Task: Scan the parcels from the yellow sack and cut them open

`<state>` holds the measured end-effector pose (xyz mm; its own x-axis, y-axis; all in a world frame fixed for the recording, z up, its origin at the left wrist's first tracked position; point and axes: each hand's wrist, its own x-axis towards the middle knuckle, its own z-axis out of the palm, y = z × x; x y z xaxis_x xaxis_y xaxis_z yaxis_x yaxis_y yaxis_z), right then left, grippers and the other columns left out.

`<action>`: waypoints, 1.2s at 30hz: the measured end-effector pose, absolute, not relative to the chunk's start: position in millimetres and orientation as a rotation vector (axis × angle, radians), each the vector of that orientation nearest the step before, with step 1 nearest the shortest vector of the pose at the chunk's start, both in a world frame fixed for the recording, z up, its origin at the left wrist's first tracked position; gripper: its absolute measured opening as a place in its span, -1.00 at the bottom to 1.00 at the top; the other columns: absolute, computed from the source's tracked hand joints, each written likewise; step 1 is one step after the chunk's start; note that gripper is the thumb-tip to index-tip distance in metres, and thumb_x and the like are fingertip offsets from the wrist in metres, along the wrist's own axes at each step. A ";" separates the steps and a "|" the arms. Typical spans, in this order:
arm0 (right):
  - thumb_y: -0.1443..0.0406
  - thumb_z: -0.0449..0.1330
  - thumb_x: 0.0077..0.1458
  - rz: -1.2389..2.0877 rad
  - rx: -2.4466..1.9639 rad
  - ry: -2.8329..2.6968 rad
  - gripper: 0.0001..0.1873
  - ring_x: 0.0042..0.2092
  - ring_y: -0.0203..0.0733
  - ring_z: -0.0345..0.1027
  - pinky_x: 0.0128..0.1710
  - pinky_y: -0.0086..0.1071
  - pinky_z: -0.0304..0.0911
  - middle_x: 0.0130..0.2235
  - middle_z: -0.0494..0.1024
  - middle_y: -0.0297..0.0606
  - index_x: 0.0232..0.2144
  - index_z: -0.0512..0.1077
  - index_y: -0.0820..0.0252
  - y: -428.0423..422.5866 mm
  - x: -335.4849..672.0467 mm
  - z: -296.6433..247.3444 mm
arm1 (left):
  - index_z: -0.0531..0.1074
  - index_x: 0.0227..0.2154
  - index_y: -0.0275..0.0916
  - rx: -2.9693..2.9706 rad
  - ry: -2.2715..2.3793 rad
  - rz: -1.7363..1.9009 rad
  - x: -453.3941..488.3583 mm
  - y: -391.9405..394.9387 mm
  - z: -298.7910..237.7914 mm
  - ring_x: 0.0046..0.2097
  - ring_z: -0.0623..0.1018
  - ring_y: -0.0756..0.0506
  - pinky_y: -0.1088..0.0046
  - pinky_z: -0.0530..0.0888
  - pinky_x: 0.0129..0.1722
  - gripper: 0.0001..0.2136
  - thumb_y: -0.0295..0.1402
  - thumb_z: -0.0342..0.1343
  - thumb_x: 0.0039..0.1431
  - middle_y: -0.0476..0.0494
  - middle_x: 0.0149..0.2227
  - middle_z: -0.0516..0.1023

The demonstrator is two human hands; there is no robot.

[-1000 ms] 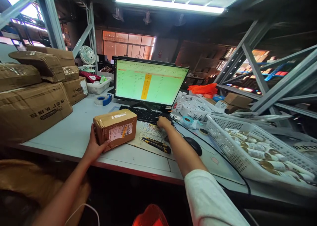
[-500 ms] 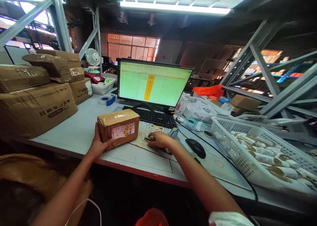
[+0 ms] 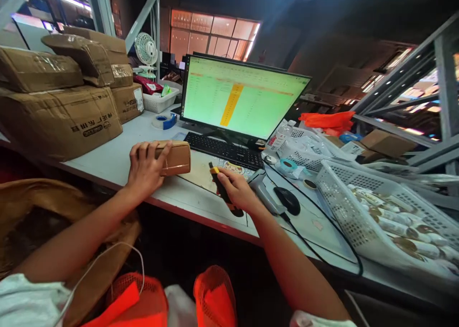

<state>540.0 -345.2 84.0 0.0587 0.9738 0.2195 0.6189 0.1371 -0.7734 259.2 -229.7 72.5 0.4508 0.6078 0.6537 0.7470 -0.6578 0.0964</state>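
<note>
A small cardboard box (image 3: 177,158) rests near the front edge of the desk, its labelled side out of sight. My left hand (image 3: 147,168) lies over its left end with the fingers wrapped round it. In my right hand (image 3: 236,188) is a black and yellow utility knife (image 3: 223,189), its tip end pointing up and away from me. Whether the blade is out is too small to tell. Knife and box are apart, with part of the patterned desk mat (image 3: 201,176) between them. A grey handheld scanner (image 3: 267,195) lies just right of my right hand.
A monitor (image 3: 240,97) and keyboard (image 3: 222,150) stand behind the box. A mouse (image 3: 287,200) and a white basket of wrapped rolls (image 3: 358,217) are on the right. Large cartons (image 3: 64,121) are stacked left, near a blue tape dispenser (image 3: 165,121).
The box has been turned, so its label no longer shows, and my left hand now grips over its top. My right hand has lifted the utility knife off the mat.
</note>
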 end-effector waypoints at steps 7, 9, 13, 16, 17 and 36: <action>-0.05 0.07 0.27 0.904 -1.360 -1.506 -0.45 -0.45 -0.28 0.41 -0.50 -0.42 0.35 -0.26 0.56 -0.25 0.08 0.46 0.19 -316.4 504.3 80.5 | 0.10 0.47 -0.13 -2.477 -1.172 -0.888 266.4 -238.8 63.8 0.36 0.16 -0.48 -0.17 0.00 0.36 -0.12 -0.49 0.26 0.08 -0.44 0.32 0.22; 0.01 0.10 0.26 0.755 -1.401 -1.528 -0.42 -0.41 -0.23 0.44 -0.42 -0.36 0.39 -0.25 0.58 -0.22 0.19 0.42 0.21 -309.3 504.7 77.7 | 0.11 0.46 -0.14 -2.464 -1.175 -0.868 266.3 -240.5 63.2 0.36 0.17 -0.48 -0.16 0.01 0.35 -0.13 -0.49 0.26 0.07 -0.45 0.31 0.23; 0.19 0.22 0.19 0.200 -1.539 -1.689 -0.40 -0.04 0.02 0.52 0.00 -0.12 0.43 0.04 0.60 -0.02 0.25 0.41 0.24 -303.7 498.4 79.0 | 0.12 0.46 -0.15 -2.424 -1.177 -0.824 269.1 -242.0 63.6 0.34 0.19 -0.47 -0.14 0.04 0.34 -0.11 -0.48 0.28 0.04 -0.46 0.30 0.25; 0.28 0.16 0.24 -0.004 -1.699 -1.798 -0.44 0.09 0.09 0.47 0.13 -0.09 0.35 0.13 0.58 0.03 0.27 0.40 0.26 -303.6 486.9 83.5 | 0.12 0.46 -0.13 -2.398 -1.176 -0.837 272.0 -241.5 62.8 0.33 0.21 -0.46 -0.14 0.07 0.33 -0.13 -0.50 0.24 0.06 -0.43 0.28 0.27; 0.29 0.14 0.27 -0.017 -1.771 -1.821 -0.43 0.08 0.09 0.49 0.11 -0.10 0.35 0.11 0.59 0.01 0.30 0.36 0.24 -303.7 482.6 85.1 | 0.12 0.46 -0.13 -2.395 -1.175 -0.846 272.7 -241.4 62.4 0.33 0.22 -0.45 -0.14 0.07 0.33 -0.14 -0.50 0.23 0.07 -0.43 0.28 0.28; 0.45 0.01 0.30 0.021 -2.375 -1.955 -0.33 -0.02 0.12 0.57 -0.06 -0.14 0.42 -0.04 0.64 0.10 0.42 0.14 0.30 -324.6 446.8 87.3 | 0.21 0.42 -0.12 -2.405 -1.240 -1.047 283.1 -243.5 63.2 0.30 0.25 -0.47 -0.15 0.07 0.32 -0.18 -0.49 0.22 0.05 -0.43 0.24 0.32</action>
